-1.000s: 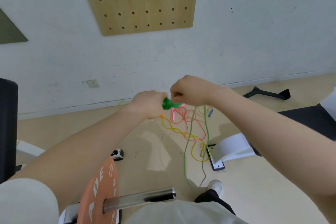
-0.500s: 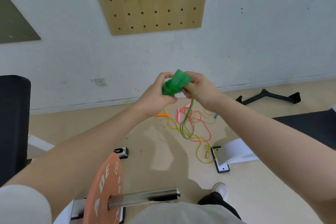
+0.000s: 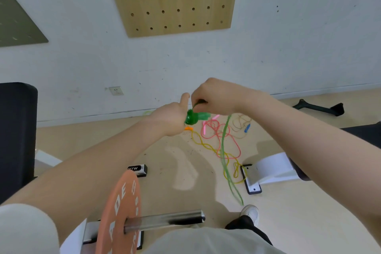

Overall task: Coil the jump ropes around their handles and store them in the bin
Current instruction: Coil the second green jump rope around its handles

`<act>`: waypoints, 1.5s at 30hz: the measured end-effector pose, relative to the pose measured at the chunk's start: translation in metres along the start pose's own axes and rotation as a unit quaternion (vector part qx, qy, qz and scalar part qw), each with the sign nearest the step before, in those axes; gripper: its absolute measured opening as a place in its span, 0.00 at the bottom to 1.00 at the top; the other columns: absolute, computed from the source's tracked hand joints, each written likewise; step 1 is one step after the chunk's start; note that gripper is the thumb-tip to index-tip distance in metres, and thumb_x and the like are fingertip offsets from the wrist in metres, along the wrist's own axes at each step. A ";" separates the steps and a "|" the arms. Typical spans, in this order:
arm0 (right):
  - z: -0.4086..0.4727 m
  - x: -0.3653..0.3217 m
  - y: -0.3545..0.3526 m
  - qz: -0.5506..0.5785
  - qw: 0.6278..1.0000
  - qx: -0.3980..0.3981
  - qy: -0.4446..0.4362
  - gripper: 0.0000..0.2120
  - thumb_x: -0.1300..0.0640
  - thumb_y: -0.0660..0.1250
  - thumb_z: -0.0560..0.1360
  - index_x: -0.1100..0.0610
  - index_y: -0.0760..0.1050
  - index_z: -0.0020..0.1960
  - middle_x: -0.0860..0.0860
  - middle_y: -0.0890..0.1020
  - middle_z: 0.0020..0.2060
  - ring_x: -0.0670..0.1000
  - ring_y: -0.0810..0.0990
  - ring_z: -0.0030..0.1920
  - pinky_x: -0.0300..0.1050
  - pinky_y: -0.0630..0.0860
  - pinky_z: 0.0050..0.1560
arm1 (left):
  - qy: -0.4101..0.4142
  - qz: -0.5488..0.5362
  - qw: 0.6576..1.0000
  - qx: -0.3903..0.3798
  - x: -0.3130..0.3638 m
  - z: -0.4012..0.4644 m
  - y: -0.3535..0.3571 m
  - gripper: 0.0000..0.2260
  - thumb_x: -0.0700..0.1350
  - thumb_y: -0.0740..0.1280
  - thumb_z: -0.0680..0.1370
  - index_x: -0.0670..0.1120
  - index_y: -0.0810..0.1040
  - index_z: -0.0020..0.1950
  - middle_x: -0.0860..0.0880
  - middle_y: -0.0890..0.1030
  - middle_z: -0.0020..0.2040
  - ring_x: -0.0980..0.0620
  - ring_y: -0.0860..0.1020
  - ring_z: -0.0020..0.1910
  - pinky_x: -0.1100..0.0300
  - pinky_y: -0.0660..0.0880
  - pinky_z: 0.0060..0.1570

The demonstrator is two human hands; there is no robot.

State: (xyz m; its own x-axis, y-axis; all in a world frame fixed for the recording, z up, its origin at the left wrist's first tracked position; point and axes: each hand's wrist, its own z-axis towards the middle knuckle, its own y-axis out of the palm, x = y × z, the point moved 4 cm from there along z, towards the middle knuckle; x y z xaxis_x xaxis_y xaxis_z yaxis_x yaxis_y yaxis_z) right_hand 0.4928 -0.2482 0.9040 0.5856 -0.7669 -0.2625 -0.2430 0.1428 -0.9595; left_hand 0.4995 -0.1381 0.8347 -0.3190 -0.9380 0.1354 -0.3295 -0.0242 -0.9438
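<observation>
Nearest the camera, an orange weight plate (image 3: 121,210) sits on a steel bar (image 3: 165,219), with one white shoe (image 3: 250,212) on the floor (image 3: 299,212) beside it; these are no part of the work. Above them both forearms reach forward and meet. The left hand (image 3: 169,119) has its grip closed round the green handles (image 3: 195,117), which point toward the right, thumb raised. The right hand (image 3: 216,99) pinches the green cord (image 3: 224,150) just above the handles, fingers curled on it; the exact finger contact is hidden. From that pinch the free length hangs down in a doubled loop whose low end is near the shoe; it is blurred. Judgement: the cord is light, thin and limp, with some spring, so turns laid on smooth plastic are likely to slip or unwind unless tension is kept and the left thumb pins each turn. The sound hold is on the handles for the anchor and close to the handles on the cord for the winding hand. Farther off, on the floor, a pink rope (image 3: 224,140), a yellow rope (image 3: 208,147) with an orange handle (image 3: 188,128), and a tan rope (image 3: 240,125) with a blue handle (image 3: 247,128) lie tangled, overlapping one another, not yet coiled. No bin is in view. Behind stands the wall, carrying a pegboard (image 3: 175,6).
</observation>
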 end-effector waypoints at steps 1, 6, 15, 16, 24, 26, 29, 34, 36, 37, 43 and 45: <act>0.000 0.003 -0.005 0.039 0.999 0.006 0.006 0.05 0.58 0.67 0.73 0.55 0.74 0.39 0.44 0.72 0.29 0.44 0.70 0.32 0.31 0.66 0.33 | 0.023 0.017 1.000 -0.002 0.005 -0.003 -0.003 0.31 0.41 0.62 0.76 0.41 0.47 0.73 0.48 0.67 0.34 0.49 0.69 0.31 0.56 0.65 0.30; -0.005 0.035 0.001 0.378 0.922 0.048 0.069 0.07 0.62 0.71 0.71 0.56 0.75 0.37 0.46 0.75 0.29 0.43 0.71 0.31 0.33 0.67 0.35 | 0.084 -0.102 0.989 0.068 0.015 -0.014 -0.026 0.34 0.46 0.66 0.75 0.47 0.48 0.74 0.45 0.75 0.37 0.45 0.73 0.35 0.55 0.67 0.33; -0.006 0.040 0.043 0.678 0.726 0.061 0.098 0.14 0.67 0.59 0.77 0.57 0.75 0.36 0.49 0.79 0.28 0.47 0.77 0.30 0.38 0.72 0.34 | 0.134 -0.280 0.949 0.049 0.017 -0.021 -0.026 0.36 0.39 0.67 0.73 0.55 0.52 0.75 0.42 0.77 0.39 0.56 0.71 0.30 0.64 0.69 0.35; -0.004 0.042 0.046 0.682 0.720 0.072 0.108 0.17 0.68 0.59 0.77 0.55 0.77 0.34 0.49 0.79 0.29 0.47 0.75 0.30 0.39 0.70 0.34 | 0.133 -0.301 0.943 0.047 0.017 -0.021 -0.024 0.35 0.38 0.67 0.73 0.56 0.53 0.74 0.40 0.77 0.43 0.55 0.71 0.32 0.62 0.70 0.36; -0.007 0.037 0.064 0.403 0.889 0.133 0.172 0.11 0.65 0.60 0.76 0.59 0.72 0.36 0.44 0.68 0.23 0.44 0.63 0.26 0.40 0.58 0.30 | 0.038 -0.421 0.906 -0.018 0.012 -0.005 -0.019 0.24 0.34 0.58 0.74 0.51 0.60 0.66 0.49 0.68 0.29 0.53 0.63 0.23 0.64 0.61 0.24; -0.007 0.025 0.059 0.200 0.967 0.067 0.142 0.12 0.60 0.57 0.80 0.62 0.78 0.48 0.49 0.76 0.32 0.47 0.73 0.34 0.42 0.60 0.35 | -0.004 -0.310 0.951 -0.003 0.000 -0.002 -0.019 0.20 0.39 0.59 0.76 0.48 0.59 0.66 0.48 0.71 0.34 0.52 0.67 0.26 0.62 0.64 0.25; -0.003 0.012 0.058 0.031 0.992 -0.027 0.115 0.11 0.61 0.55 0.78 0.62 0.76 0.52 0.57 0.79 0.44 0.58 0.78 0.48 0.46 0.67 0.40 | -0.015 -0.213 0.977 -0.010 -0.008 0.006 -0.012 0.19 0.41 0.60 0.77 0.43 0.58 0.65 0.47 0.71 0.37 0.51 0.69 0.30 0.57 0.65 0.28; -0.005 -0.015 0.033 -0.087 0.991 -0.080 0.067 0.08 0.54 0.59 0.78 0.57 0.72 0.44 0.49 0.67 0.33 0.55 0.72 0.41 0.42 0.65 0.36 | -0.057 -0.144 0.986 -0.057 -0.024 0.016 0.013 0.21 0.42 0.60 0.77 0.40 0.54 0.66 0.43 0.74 0.41 0.47 0.73 0.37 0.55 0.67 0.36; -0.005 -0.016 0.014 -0.050 0.997 -0.044 0.038 0.09 0.53 0.60 0.77 0.56 0.75 0.44 0.49 0.70 0.32 0.52 0.71 0.41 0.43 0.67 0.39 | -0.029 -0.110 0.989 -0.093 -0.021 0.013 0.017 0.23 0.42 0.61 0.75 0.39 0.56 0.66 0.44 0.74 0.38 0.47 0.73 0.37 0.55 0.67 0.36; -0.004 -0.011 0.006 -0.015 0.999 -0.023 0.032 0.09 0.54 0.61 0.76 0.57 0.77 0.44 0.49 0.72 0.32 0.51 0.71 0.40 0.43 0.68 0.39 | -0.005 -0.088 0.991 -0.100 -0.014 0.010 0.016 0.22 0.41 0.61 0.74 0.37 0.59 0.65 0.46 0.72 0.36 0.48 0.72 0.35 0.55 0.66 0.35; -0.008 0.040 -0.009 0.288 0.949 0.063 0.109 0.11 0.55 0.69 0.73 0.53 0.76 0.32 0.43 0.74 0.24 0.41 0.67 0.26 0.33 0.62 0.28 | 0.110 -0.045 0.993 -0.024 0.024 -0.011 -0.029 0.31 0.43 0.64 0.75 0.43 0.51 0.73 0.47 0.70 0.34 0.49 0.70 0.31 0.54 0.66 0.30; -0.010 0.051 0.001 0.405 0.901 0.073 0.136 0.11 0.58 0.70 0.72 0.55 0.75 0.32 0.48 0.74 0.27 0.45 0.67 0.29 0.37 0.62 0.30 | 0.122 -0.067 0.990 -0.012 0.027 -0.018 -0.042 0.39 0.43 0.66 0.75 0.48 0.43 0.77 0.44 0.75 0.39 0.45 0.75 0.38 0.52 0.72 0.39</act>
State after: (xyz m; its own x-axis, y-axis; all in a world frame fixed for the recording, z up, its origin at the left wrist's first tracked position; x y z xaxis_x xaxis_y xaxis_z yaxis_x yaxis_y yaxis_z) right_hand 0.5147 -0.2932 0.8908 0.0460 -0.4953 -0.8675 -0.3903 0.7905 -0.4720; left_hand 0.4892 -0.1562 0.8833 -0.4756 -0.8155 0.3299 -0.4026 -0.1317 -0.9059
